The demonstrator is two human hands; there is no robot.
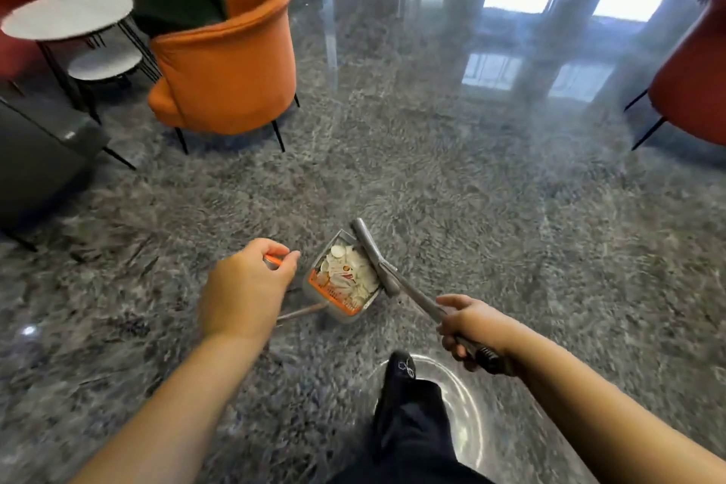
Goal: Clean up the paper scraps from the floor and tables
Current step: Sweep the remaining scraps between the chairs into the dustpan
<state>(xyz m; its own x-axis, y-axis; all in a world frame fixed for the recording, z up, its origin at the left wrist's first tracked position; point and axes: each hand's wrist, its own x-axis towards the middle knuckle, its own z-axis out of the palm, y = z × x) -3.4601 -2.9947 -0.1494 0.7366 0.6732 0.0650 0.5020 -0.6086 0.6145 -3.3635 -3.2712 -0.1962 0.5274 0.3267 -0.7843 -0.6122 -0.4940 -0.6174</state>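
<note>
A grey dustpan (337, 308) with an orange inner edge hangs just above the dark marble floor, filled with white paper scraps (349, 271). My left hand (247, 287) grips the orange top of the dustpan's long handle (272, 259). My right hand (469, 330) grips the dark handle of a grey broom (377, 259), whose head lies along the right rim of the dustpan. No loose scraps show on the floor around the pan.
An orange armchair (231, 59) stands at the upper left beside two round white side tables (66, 14). A dark sofa corner (35, 157) is at the far left, a red chair (691, 82) at the right. My dark-trousered leg and shoe (400, 369) are below the pan.
</note>
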